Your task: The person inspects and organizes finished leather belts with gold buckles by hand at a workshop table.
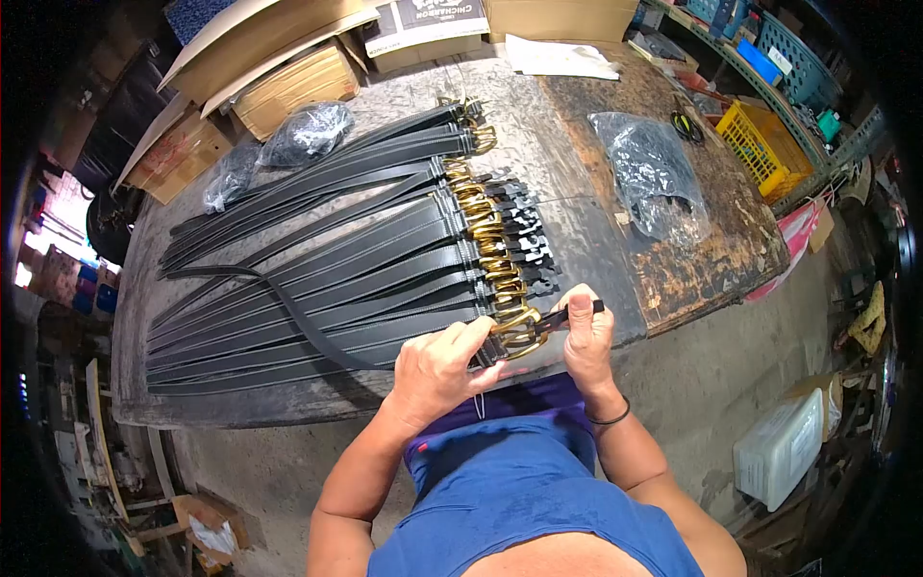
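At the near edge of the table, my left hand (440, 367) is closed around the buckle end of a black belt (493, 350). Its brass-coloured buckle (525, 332) sits between my two hands. My right hand (587, 338) pinches a narrow black piece (556, 320) that reaches to the buckle, thumb on top. Beyond my hands lies a row of black belts (365, 252) with pale edge stitching, their buckles (488, 234) lined up on the right. Small black pieces (527, 226) stick out from those buckles. One belt (293, 306) curves loosely across the others.
The worn table (577, 221) carries a clear plastic bag (654, 173) at right, black-handled scissors (686, 125), and bundled plastic bags (308, 133) at back left. Cardboard boxes (298, 88) line the far edge. A yellow crate (760, 149) stands by the right-hand shelf.
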{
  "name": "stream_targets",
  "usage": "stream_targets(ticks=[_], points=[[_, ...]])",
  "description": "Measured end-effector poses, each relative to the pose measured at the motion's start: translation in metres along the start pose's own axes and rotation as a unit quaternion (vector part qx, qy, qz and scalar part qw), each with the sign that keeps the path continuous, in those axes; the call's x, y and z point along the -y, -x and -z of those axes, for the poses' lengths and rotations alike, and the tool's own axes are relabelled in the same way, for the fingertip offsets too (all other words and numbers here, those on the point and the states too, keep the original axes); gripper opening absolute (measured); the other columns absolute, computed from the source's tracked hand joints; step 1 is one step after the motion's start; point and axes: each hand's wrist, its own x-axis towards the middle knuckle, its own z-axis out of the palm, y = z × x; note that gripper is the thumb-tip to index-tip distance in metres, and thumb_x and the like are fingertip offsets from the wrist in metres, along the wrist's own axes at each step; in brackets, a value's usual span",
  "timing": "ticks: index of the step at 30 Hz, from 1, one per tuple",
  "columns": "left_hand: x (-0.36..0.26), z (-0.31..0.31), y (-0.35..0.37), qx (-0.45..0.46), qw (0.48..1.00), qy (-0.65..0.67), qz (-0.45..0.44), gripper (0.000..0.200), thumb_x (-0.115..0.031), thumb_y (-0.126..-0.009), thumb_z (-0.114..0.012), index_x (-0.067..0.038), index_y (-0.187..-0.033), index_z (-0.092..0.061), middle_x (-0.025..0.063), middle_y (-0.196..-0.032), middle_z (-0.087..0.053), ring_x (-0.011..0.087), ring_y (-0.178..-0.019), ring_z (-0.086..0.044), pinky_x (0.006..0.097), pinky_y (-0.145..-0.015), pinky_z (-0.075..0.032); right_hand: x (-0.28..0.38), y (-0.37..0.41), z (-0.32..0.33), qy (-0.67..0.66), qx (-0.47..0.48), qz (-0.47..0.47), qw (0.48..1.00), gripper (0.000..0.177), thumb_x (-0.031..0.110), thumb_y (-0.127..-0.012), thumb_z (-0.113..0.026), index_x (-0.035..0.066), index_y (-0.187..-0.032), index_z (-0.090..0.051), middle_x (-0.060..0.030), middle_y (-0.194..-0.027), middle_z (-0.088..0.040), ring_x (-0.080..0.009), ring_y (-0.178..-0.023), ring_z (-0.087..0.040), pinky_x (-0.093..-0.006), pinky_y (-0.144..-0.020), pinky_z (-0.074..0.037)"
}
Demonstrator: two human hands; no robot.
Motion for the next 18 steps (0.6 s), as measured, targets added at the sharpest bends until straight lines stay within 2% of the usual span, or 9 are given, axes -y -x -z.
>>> stream_targets(ticks=[2, 5, 9, 11, 13, 15, 16, 17, 18], points=[[0.001, 0.003, 0.000, 0.007, 1.000, -0.003, 0.004, 0.047, -0.026, -0.064, -0.076, -0.009, -0.105, -0.060, 0.0077, -0.080, -0.064, 0.0245, -0.065, -0.063, 0.0331, -0.056, -0.050, -0.001, 0.002, -0.005, -0.016, -0.005, 0.008, 1.000, 0.040, 0.037, -0.097, -0.045, 0.002, -0.078, -0.051, 0.0000, -0.070, -0.045, -0.0085, -0.063, -0.047, -0.0253, -0.055, -0.046], [-0.002, -0.009, -0.004, -0.021, 1.000, 0.021, 0.000, 0.046, -0.026, -0.064, -0.076, -0.009, -0.104, -0.060, 0.0078, -0.080, -0.064, 0.0249, -0.065, -0.063, 0.0332, -0.057, -0.050, 0.007, -0.002, 0.000, -0.007, -0.010, -0.005, 1.000, 0.040, 0.036, -0.096, -0.045, 0.002, -0.077, -0.051, 0.0006, -0.070, -0.045, -0.0083, -0.063, -0.048, -0.0246, -0.055, -0.045], [-0.004, -0.005, -0.003, -0.005, 1.000, 0.017, 0.016, 0.046, -0.026, -0.064, -0.076, -0.009, -0.104, -0.061, 0.0080, -0.081, -0.065, 0.0250, -0.066, -0.063, 0.0335, -0.057, -0.051, -0.004, 0.004, -0.006, -0.018, 0.007, -0.010, 1.000, 0.040, 0.038, -0.096, -0.045, 0.003, -0.078, -0.051, 0.0003, -0.072, -0.049, -0.0084, -0.063, -0.049, -0.0249, -0.057, -0.046], [0.001, -0.006, -0.002, -0.024, 0.999, 0.021, 0.002, 0.045, -0.027, -0.066, -0.075, -0.010, -0.105, -0.060, 0.0081, -0.082, -0.065, 0.0248, -0.067, -0.063, 0.0338, -0.057, -0.051, -0.025, 0.007, -0.007, -0.129, 0.013, -0.054, 0.990, 0.041, 0.041, -0.096, -0.045, 0.005, -0.078, -0.052, -0.0007, -0.074, -0.052, -0.0089, -0.063, -0.052, -0.0252, -0.059, -0.047], [0.000, -0.003, -0.001, -0.036, 0.999, 0.014, -0.005, 0.044, -0.029, -0.068, -0.074, -0.010, -0.105, -0.060, 0.0080, -0.082, -0.065, 0.0243, -0.067, -0.063, 0.0339, -0.057, -0.051, -0.008, 0.010, -0.020, -0.286, 0.008, -0.104, 0.953, 0.043, 0.044, -0.095, -0.046, 0.005, -0.078, -0.053, -0.0012, -0.073, -0.055, -0.0094, -0.063, -0.054, -0.0246, -0.060, -0.046], [-0.003, 0.000, -0.003, -0.036, 0.999, 0.006, -0.010, 0.043, -0.031, -0.069, -0.073, -0.012, -0.105, -0.058, 0.0061, -0.076, -0.062, 0.0230, -0.065, -0.063, 0.0345, -0.055, -0.051, -0.019, 0.020, -0.012, -0.173, 0.108, -0.109, 0.973, 0.038, 0.037, -0.094, -0.051, 0.001, -0.083, -0.058, -0.0022, -0.071, -0.058, -0.0105, -0.064, -0.057, -0.0246, -0.058, -0.046], [-0.002, -0.002, -0.004, -0.038, 0.999, 0.008, -0.017, 0.045, -0.033, -0.069, -0.073, -0.013, -0.106, -0.056, 0.0056, -0.072, -0.060, 0.0232, -0.063, -0.062, 0.0347, -0.053, -0.050, -0.004, 0.021, -0.013, -0.078, 0.110, -0.134, 0.982, 0.033, 0.028, -0.094, -0.051, 0.000, -0.079, -0.060, -0.0032, -0.068, -0.059, -0.0108, -0.063, -0.057, -0.0254, -0.057, -0.046], [-0.003, 0.000, -0.004, -0.047, 0.998, -0.002, -0.032, 0.048, -0.035, -0.068, -0.074, -0.013, -0.107, -0.056, 0.0058, -0.069, -0.058, 0.0239, -0.060, -0.061, 0.0349, -0.051, -0.049, 0.006, 0.024, -0.018, -0.119, 0.079, -0.167, 0.976, 0.030, 0.022, -0.093, -0.052, 0.001, -0.074, -0.061, -0.0029, -0.066, -0.059, -0.0106, -0.061, -0.056, -0.0250, -0.056, -0.046], [-0.001, -0.001, -0.003, -0.050, 0.998, 0.008, -0.044, 0.056, -0.035, -0.066, -0.075, -0.013, -0.113, -0.055, 0.0056, -0.070, -0.056, 0.0240, -0.058, -0.059, 0.0355, -0.051, -0.048, 0.003, 0.025, -0.011, -0.040, 0.094, -0.083, 0.991, 0.027, 0.021, -0.093, -0.052, 0.001, -0.077, -0.061, -0.0025, -0.072, -0.059, -0.0103, -0.061, -0.056, -0.0241, -0.056, -0.046]])
